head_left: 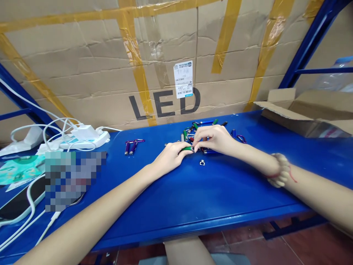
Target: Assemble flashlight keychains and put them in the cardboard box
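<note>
My left hand point(172, 156) is closed around a slim green keychain flashlight point(187, 148), its silver end pointing right. At that end, the fingertips of my right hand point(213, 138) are pinched together; whether a small part sits between them is hidden. Just below the hands, a small silver metal cap point(202, 162) lies on the blue table point(176, 198). Behind my right hand is a loose pile of similar flashlights in green, blue, red and black, some with carabiner clips, partly covered by the hand. Two purple flashlights point(130, 147) with clips lie apart to the left.
A large taped cardboard box point(104, 66) marked LED stands along the back. At the right is an open cardboard carton point(309, 114). On the left lie a white power strip point(85, 140), white cables, a phone point(24, 198) and a green-patterned packet point(22, 169).
</note>
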Demonstrator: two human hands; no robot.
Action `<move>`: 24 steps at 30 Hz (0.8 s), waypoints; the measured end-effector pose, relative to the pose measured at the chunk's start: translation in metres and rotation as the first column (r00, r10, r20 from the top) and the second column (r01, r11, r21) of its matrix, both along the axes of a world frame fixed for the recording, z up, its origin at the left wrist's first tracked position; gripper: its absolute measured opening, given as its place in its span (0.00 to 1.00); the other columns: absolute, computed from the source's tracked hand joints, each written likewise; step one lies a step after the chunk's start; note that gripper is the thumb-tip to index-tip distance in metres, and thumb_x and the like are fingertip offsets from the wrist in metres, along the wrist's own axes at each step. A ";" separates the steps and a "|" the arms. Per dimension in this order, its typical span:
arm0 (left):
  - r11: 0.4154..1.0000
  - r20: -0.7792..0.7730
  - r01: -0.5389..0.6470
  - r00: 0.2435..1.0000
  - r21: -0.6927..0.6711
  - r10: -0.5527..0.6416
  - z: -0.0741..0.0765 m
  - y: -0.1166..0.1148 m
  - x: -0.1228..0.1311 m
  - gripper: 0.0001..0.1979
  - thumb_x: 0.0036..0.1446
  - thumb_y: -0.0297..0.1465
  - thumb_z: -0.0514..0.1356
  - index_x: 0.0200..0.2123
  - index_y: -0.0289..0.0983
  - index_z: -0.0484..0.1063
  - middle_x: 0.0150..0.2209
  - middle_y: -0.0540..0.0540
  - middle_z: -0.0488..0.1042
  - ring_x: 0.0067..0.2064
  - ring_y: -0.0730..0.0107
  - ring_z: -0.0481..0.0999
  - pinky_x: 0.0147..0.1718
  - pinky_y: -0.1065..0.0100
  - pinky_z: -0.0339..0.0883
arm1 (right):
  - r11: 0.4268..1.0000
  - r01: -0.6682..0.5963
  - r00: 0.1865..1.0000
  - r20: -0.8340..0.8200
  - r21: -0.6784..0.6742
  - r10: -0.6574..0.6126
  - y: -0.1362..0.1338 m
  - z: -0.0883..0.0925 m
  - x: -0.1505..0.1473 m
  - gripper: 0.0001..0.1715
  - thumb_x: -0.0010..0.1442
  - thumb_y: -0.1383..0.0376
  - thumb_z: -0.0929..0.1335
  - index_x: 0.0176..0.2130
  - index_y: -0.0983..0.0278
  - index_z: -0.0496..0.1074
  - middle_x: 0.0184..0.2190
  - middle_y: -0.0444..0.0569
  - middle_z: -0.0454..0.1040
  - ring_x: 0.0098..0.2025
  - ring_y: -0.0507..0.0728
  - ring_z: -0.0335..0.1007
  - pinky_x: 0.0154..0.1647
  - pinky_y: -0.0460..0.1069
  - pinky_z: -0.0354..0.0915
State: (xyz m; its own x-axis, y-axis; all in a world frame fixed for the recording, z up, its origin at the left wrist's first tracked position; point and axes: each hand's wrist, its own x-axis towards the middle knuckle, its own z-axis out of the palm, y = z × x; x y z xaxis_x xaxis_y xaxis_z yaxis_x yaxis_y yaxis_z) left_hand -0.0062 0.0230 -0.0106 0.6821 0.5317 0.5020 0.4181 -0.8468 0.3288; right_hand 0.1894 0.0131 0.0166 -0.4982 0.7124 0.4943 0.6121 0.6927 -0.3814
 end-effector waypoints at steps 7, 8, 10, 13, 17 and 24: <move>0.999 0.053 -0.012 0.999 0.040 0.010 -0.001 -0.002 -0.002 0.08 0.58 0.28 0.55 0.37 0.35 0.74 0.35 0.46 0.77 0.36 0.69 0.75 0.37 0.70 0.67 | 0.996 -0.049 0.998 -0.042 0.078 0.052 -0.004 -0.002 -0.003 0.11 0.52 0.56 0.69 0.26 0.60 0.76 0.29 0.45 0.74 0.34 0.53 0.69 0.32 0.46 0.57; 0.999 0.062 -0.013 0.998 0.039 0.010 -0.001 -0.002 -0.002 0.08 0.57 0.27 0.55 0.37 0.35 0.74 0.35 0.46 0.77 0.36 0.69 0.75 0.37 0.70 0.67 | 0.995 -0.050 0.997 -0.053 0.085 0.055 -0.003 -0.003 -0.003 0.11 0.52 0.56 0.69 0.26 0.60 0.76 0.29 0.46 0.74 0.33 0.53 0.68 0.31 0.46 0.57; 0.999 0.077 -0.016 0.997 0.036 0.013 -0.002 -0.001 -0.003 0.08 0.57 0.28 0.55 0.37 0.35 0.74 0.35 0.47 0.77 0.36 0.69 0.75 0.36 0.70 0.67 | 0.996 -0.048 0.996 -0.074 0.080 0.054 -0.003 -0.003 -0.003 0.11 0.52 0.56 0.69 0.25 0.60 0.76 0.29 0.46 0.74 0.33 0.53 0.68 0.31 0.46 0.57; 0.999 0.092 -0.019 0.996 0.039 0.015 -0.003 0.000 -0.003 0.08 0.58 0.29 0.55 0.37 0.36 0.74 0.36 0.47 0.77 0.36 0.70 0.75 0.36 0.71 0.67 | 1.000 -0.021 0.994 -0.109 0.015 0.023 -0.002 -0.002 -0.005 0.14 0.50 0.54 0.69 0.24 0.61 0.75 0.28 0.47 0.73 0.32 0.53 0.67 0.31 0.47 0.59; 0.999 0.113 -0.029 0.993 0.036 0.025 -0.002 -0.001 -0.003 0.08 0.57 0.29 0.55 0.37 0.36 0.74 0.37 0.47 0.77 0.37 0.69 0.75 0.37 0.70 0.67 | 0.991 0.021 0.981 -0.190 -0.130 -0.046 -0.003 -0.001 -0.009 0.18 0.46 0.51 0.70 0.23 0.63 0.74 0.26 0.48 0.72 0.26 0.52 0.66 0.26 0.46 0.60; 0.998 0.083 -0.034 0.996 0.049 0.030 -0.001 -0.002 -0.003 0.08 0.57 0.28 0.55 0.37 0.36 0.74 0.38 0.46 0.77 0.38 0.68 0.75 0.38 0.70 0.67 | 0.907 0.064 0.973 -0.174 -0.416 -0.149 -0.004 -0.001 -0.009 0.18 0.43 0.53 0.71 0.24 0.66 0.74 0.15 0.43 0.69 0.15 0.48 0.61 0.17 0.44 0.57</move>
State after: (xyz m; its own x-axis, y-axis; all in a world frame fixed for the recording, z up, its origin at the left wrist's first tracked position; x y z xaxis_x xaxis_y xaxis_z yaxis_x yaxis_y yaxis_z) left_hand -0.0091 0.0212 -0.0120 0.6200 0.5257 0.5824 0.4187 -0.8495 0.3211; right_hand 0.1799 0.0088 0.0160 -0.3303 0.9150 0.2318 0.5564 0.3871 -0.7353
